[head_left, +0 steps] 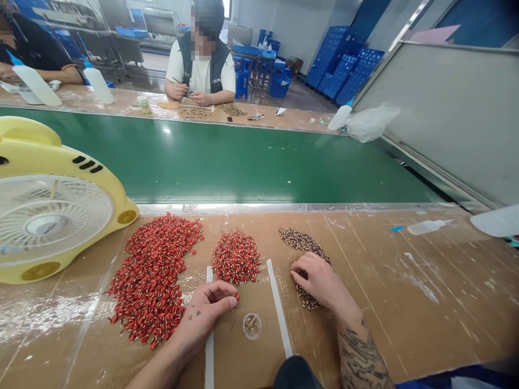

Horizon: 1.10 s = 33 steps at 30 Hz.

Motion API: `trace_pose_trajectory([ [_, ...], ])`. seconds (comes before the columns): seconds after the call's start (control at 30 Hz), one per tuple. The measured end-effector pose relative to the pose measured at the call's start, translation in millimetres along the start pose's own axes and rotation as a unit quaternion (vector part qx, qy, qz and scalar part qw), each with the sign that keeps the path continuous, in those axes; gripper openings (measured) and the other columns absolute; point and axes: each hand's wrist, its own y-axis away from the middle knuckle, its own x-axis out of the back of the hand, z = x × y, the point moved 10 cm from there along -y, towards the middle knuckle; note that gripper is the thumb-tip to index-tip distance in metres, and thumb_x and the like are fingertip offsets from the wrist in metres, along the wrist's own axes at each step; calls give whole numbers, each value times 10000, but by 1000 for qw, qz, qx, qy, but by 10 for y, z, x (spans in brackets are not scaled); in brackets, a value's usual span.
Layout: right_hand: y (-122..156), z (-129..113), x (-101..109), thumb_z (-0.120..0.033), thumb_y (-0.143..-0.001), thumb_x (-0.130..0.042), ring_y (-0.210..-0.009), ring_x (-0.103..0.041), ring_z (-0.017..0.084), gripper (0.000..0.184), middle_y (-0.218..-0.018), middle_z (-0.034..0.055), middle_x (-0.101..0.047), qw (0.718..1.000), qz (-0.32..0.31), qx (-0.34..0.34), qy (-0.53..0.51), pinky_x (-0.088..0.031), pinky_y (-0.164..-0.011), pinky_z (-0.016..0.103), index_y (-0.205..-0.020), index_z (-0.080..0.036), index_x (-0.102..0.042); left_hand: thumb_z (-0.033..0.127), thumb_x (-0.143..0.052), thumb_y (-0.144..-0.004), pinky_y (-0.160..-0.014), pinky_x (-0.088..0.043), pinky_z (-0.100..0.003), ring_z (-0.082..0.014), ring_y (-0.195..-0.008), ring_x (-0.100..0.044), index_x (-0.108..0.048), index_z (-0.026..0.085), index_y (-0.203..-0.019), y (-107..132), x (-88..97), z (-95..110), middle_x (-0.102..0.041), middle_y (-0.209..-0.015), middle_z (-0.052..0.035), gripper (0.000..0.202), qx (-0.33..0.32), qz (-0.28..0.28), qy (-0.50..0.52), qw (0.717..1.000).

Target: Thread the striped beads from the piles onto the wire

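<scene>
My left hand [211, 307] pinches a small red piece [237, 296] between thumb and fingertips, just in front of a small heap of red pieces with pale tips [235, 257]. A much larger heap of the same red pieces [156, 278] spreads left of that hand. My right hand [315, 278] is at a strip of small dark-and-gold pieces [302, 239], its thumb and fingers closed together over them. Whatever is in those fingertips is too small to make out. Between the hands, a little clear cup [252, 326] holds a thin stick and some brownish stuff.
Two white tape strips [279, 308] flank the cup on the cardboard-covered table [365, 259]. A yellow fan [60, 205] stands at left. Beyond runs a green belt [243, 156], with a co-worker [200, 70] seated across it. Plastic bottles [430, 227] lie at far right.
</scene>
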Motion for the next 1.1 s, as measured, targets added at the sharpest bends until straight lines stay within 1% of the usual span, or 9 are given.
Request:
trace_pose_trajectory([
  [0.2,11,-45,65,-260,-876,-612,-700,-630,190,124,-803,44,-704,978,72,-51,-190,-497,-645,301,-838,-193,-710,242,-822,-684,-644,-425,-212,-108,-616,-585,-744,144,-797,1,-2,17,-694,-672,-6,168,-15,-2,-1,1000],
  [0.3,-42,-337,-141,-286,-887,-621,-777,-667,198,168,-898,67,-731,953,21,-39,-300,-530,-685,294,-951,-197,-749,249,-829,-664,-628,-424,-218,-113,-600,-581,-740,138,-777,16,-37,75,-685,-643,-5,181,-15,0,1,1000],
  [0.37,-69,-568,-297,-273,-888,-621,-842,-679,206,164,-934,72,-741,941,-22,-24,-336,-536,-752,304,-925,-202,-765,250,-832,-652,-618,-420,-217,-112,-589,-575,-737,138,-763,27,-64,110,-677,-621,0,185,-13,1,7,1000],
  [0.43,-75,-683,-420,-283,-871,-639,-788,-675,198,148,-876,63,-739,929,-41,-40,-365,-533,-710,290,-868,-193,-756,250,-832,-644,-615,-420,-217,-110,-584,-571,-737,137,-756,38,-88,136,-674,-612,2,186,-13,0,11,1000],
  [0.57,-48,-702,-532,-333,-843,-664,-630,-613,158,167,-731,31,-684,899,-33,-81,-429,-493,-580,250,-810,-170,-685,245,-832,-638,-615,-427,-218,-109,-578,-570,-741,137,-749,50,-105,162,-674,-613,5,180,-21,0,12,1000],
  [0.7,-44,-708,-524,-340,-830,-693,-671,-634,165,169,-760,40,-701,882,-27,-77,-464,-517,-623,257,-817,-172,-688,231,-824,-649,-618,-436,-215,-107,-580,-576,-739,139,-750,45,-97,166,-671,-612,11,161,-30,2,19,999],
  [0.87,-80,-779,-502,-324,-844,-699,-811,-703,203,174,-895,80,-764,894,-41,-53,-443,-559,-723,296,-928,-195,-779,220,-805,-683,-619,-444,-216,-109,-584,-586,-744,132,-786,27,-87,148,-684,-632,0,148,-40,-2,21,999],
  [1.03,-75,-735,-572,-373,-795,-751,-660,-723,192,201,-765,69,-779,850,-40,-103,-514,-597,-648,292,-849,-180,-772,237,-813,-682,-639,-464,-232,-127,-604,-605,-753,139,-798,10,-39,124,-703,-650,-14,163,-57,8,23,998],
  [1.1,-72,-752,-564,-374,-781,-767,-615,-713,185,203,-702,60,-766,846,-30,-108,-521,-595,-618,281,-803,-173,-764,254,-807,-698,-648,-474,-239,-137,-619,-612,-758,148,-813,21,-7,162,-706,-655,-18,163,-80,22,21,996],
])
